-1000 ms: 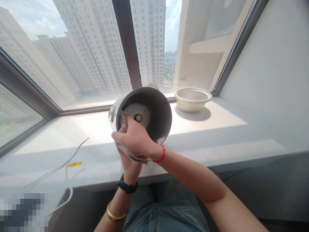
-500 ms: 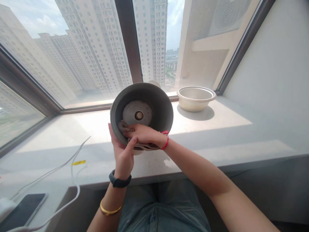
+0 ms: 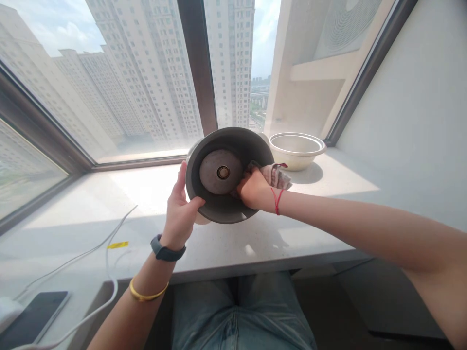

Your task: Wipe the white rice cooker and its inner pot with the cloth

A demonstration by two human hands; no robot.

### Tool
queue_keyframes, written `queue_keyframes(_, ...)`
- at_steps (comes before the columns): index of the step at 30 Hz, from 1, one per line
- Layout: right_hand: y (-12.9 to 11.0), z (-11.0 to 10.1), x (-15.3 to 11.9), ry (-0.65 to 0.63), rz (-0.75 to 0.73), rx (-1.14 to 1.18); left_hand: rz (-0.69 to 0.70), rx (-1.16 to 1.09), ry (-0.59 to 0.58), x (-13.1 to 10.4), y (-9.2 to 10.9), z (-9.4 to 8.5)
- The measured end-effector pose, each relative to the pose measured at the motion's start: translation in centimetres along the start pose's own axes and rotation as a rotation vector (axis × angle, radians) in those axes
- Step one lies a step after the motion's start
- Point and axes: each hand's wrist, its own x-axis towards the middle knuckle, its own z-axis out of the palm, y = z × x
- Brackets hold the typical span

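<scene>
A round dark-grey pot (image 3: 219,211) is tilted so that its inside faces me, with a metal fitting at the centre of its bottom. My left hand (image 3: 180,211) grips its left rim, thumb over the edge and fingers along the outside. Inside the right part of the pot is my right hand (image 3: 255,190), closed on a patterned cloth (image 3: 278,176) that hangs over the right rim. Part of the cloth is hidden under the fingers.
A cream bowl (image 3: 297,158) stands on the white sill (image 3: 233,248) at the right, by the window. A phone (image 3: 34,316), a white charger and cables with a yellow tag (image 3: 117,245) lie at the left.
My right hand and the cloth have moved from the pot's lower left inside to its right side. The pot has shifted right and turned, with my left hand still on its left rim.
</scene>
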Motion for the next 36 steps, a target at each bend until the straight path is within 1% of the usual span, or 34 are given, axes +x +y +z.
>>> queue_keyframes(3, 2.0, -0.8, -0.6, 0.122, -0.042, -0.056, -0.070, -0.052, -0.094, 0.6, 1.0, 0.0)
queue_keyframes(5, 3.4, -2.2, -0.6, 0.200, -0.091, -0.042, -0.100, -0.071, -0.147, 1.0, 1.5, 0.0)
queue_keyframes(6, 4.2, -3.1, -0.4, 0.229, -0.141, -0.022, -0.104, -0.072, -0.166, 1.2, 1.8, 0.0)
queue_keyframes(7, 4.9, -4.0, 0.0, 0.239, -0.223, 0.003, -0.103, -0.065, -0.185, 1.4, 2.0, 0.0)
queue_keyframes(10, 6.6, -6.4, 1.3, 0.253, -0.573, 0.051, -0.093, -0.026, -0.227, 2.1, 2.4, 0.1)
queue_keyframes(11, 7.0, -6.7, 1.6, 0.259, -0.651, 0.037, -0.094, -0.019, -0.235, 2.4, 2.6, 0.2)
queue_keyframes(12, 7.2, -6.8, 1.9, 0.265, -0.678, -0.004, -0.100, -0.021, -0.238, 2.6, 2.7, 0.2)
queue_keyframes(13, 7.3, -6.5, 1.9, 0.278, -0.652, -0.064, -0.111, -0.031, -0.238, 2.8, 2.7, 0.3)
queue_keyframes(14, 7.3, -6.0, 1.9, 0.290, -0.590, -0.130, -0.124, -0.045, -0.235, 3.0, 2.8, 0.3)
queue_keyframes(17, 6.5, -3.7, 0.9, 0.280, -0.337, -0.297, -0.145, -0.069, -0.224, 3.1, 2.7, 0.2)
queue_keyframes(19, 5.5, -2.3, -0.1, 0.241, -0.187, -0.386, -0.136, -0.069, -0.211, 2.9, 2.6, 0.2)
queue_keyframes(21, 4.4, -1.4, -1.2, 0.172, -0.092, -0.449, -0.123, -0.063, -0.190, 2.5, 2.4, 0.2)
queue_keyframes(22, 3.8, -1.2, -1.8, 0.124, -0.058, -0.448, -0.118, -0.059, -0.178, 2.3, 2.4, 0.3)
queue_keyframes(24, 2.4, -1.0, -3.0, 0.004, -0.027, -0.370, -0.111, -0.057, -0.161, 2.1, 2.3, 0.4)
queue_keyframes(26, 0.8, -0.7, -4.2, -0.101, -0.017, -0.212, -0.113, -0.066, -0.155, 1.9, 2.3, 0.5)
queue_keyframes(27, 0.0, -0.6, -4.8, -0.119, -0.016, -0.113, -0.115, -0.072, -0.151, 1.9, 2.2, 0.6)
queue_keyframes(28, -0.8, -0.5, -5.4, -0.107, -0.022, -0.008, -0.116, -0.076, -0.147, 1.9, 2.2, 0.6)
queue_keyframes(29, -1.5, -0.5, -5.8, -0.064, -0.031, 0.088, -0.117, -0.077, -0.139, 1.8, 2.1, 0.6)
queue_keyframes(31, -2.5, -0.7, -6.0, 0.107, -0.064, 0.209, -0.122, -0.086, -0.122, 1.8, 2.1, 0.6)
queue_keyframes(32, -2.8, -0.9, -5.6, 0.213, -0.076, 0.218, -0.127, -0.094, -0.117, 1.8, 2.1, 0.5)
queue_keyframes(34, -2.7, -1.4, -4.1, 0.397, -0.055, 0.158, -0.137, -0.114, -0.110, 1.7, 2.0, 0.5)
queue_keyframes(35, -2.5, -1.6, -3.1, 0.452, -0.024, 0.114, -0.137, -0.118, -0.110, 1.7, 2.0, 0.4)
queue_keyframes(36, -2.3, -1.6, -1.9, 0.474, 0.012, 0.072, -0.131, -0.115, -0.114, 1.7, 1.9, 0.4)
